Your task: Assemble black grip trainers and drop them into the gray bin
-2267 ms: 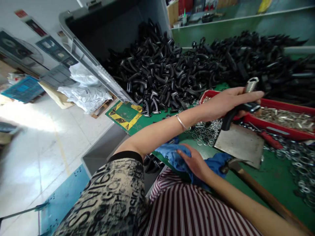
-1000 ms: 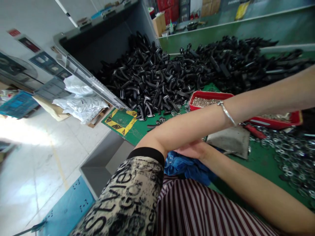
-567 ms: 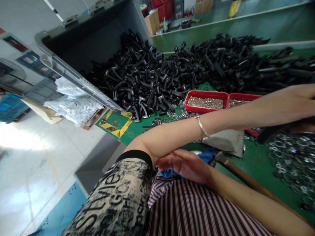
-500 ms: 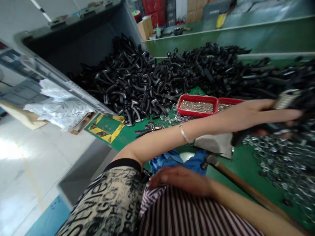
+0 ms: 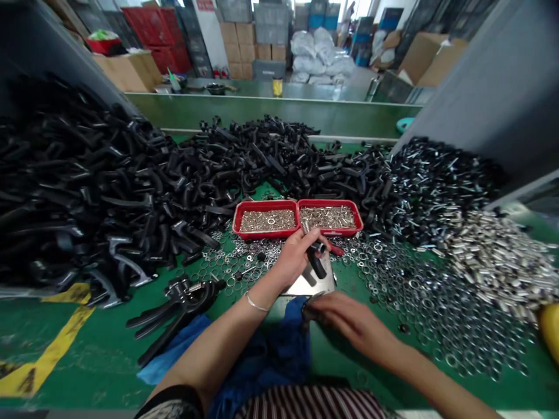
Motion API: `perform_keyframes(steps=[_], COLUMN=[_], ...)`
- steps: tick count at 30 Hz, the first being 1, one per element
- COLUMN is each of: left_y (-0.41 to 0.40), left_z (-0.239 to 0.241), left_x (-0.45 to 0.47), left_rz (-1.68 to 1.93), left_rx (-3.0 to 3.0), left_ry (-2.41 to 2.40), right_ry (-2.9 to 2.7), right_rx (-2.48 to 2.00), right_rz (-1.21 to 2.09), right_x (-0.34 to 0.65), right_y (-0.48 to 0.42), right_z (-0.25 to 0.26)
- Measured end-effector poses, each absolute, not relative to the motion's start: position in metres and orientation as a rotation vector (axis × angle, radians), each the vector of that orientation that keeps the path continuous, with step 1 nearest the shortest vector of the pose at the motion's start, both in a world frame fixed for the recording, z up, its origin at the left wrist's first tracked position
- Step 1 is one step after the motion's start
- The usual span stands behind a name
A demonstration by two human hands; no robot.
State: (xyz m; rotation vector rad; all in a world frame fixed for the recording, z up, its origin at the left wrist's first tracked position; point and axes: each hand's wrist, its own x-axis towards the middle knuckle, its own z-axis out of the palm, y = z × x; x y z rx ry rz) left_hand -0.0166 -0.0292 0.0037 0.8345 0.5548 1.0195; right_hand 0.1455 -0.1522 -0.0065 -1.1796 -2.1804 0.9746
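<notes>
My left hand [image 5: 296, 256] is closed around a black curved part with a silver spring-like piece [image 5: 305, 227] at its upper end. It is over a silver metal plate [image 5: 301, 285], just in front of two red trays [image 5: 266, 235] of small metal pieces. Lower and to the right, my right hand [image 5: 349, 320] has its fingers curled over a dark hammer head [image 5: 308, 309]; the hand and forearm hide the handle. A blue cloth [image 5: 292, 334] lies beside that head. Several black long-handled parts [image 5: 179, 311] rest together left of my left forearm.
Black curved parts [image 5: 144, 192] are heaped across the left and back. Metal rings [image 5: 454, 314] spread over the right side, with silver cylinders [image 5: 493, 250] and dark pins [image 5: 437, 180] behind. Yellow-black tape [image 5: 52, 355] marks the green table at left. Grey bin walls stand on both sides.
My view has swung right. My left hand has come back from the far right, bringing the black part in front of the trays. My right hand has moved from my lap to the hammer.
</notes>
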Motion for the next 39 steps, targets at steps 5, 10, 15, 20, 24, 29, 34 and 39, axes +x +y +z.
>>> perform_keyframes(steps=[5,10,15,20,24,29,34,39], left_y=[-0.036,-0.03,-0.025,-0.027,-0.026,-0.023,-0.027,-0.028], left_z=[-0.024,-0.034,-0.038,-0.043,-0.045,-0.045,-0.041,-0.034], left_x=[-0.029,-0.036,-0.039,-0.035,-0.034,-0.037,-0.037,-0.04], left_rz=[0.957,1.026,1.06,1.081,1.11,1.129,1.103,1.068], left_rx=[0.869,0.903,0.869,0.855,0.813,0.781,0.844,0.975], left_ry=[0.69,0.778,0.842,0.871,0.908,0.935,0.905,0.958], right_ry=[-2.104,-2.389,-2.296,-1.514,-1.157,-1.158,-1.524,-1.901], right_rx=[-1.715,-1.865,-1.803,-1.497,-1.299,-1.267,-1.444,-1.507], right_rz=[0.229,-0.089,0.041,0.928,1.128,1.116,0.889,0.68], right_x=[0.26,0.282,0.272,0.195,0.129,0.116,0.121,0.131], right_y=[-0.082,-0.021,-0.013,-0.049,-0.07,-0.074,-0.071,-0.07], right_z=[-0.025,-0.036,-0.02,0.006,0.005,-0.001,-0.012,-0.019])
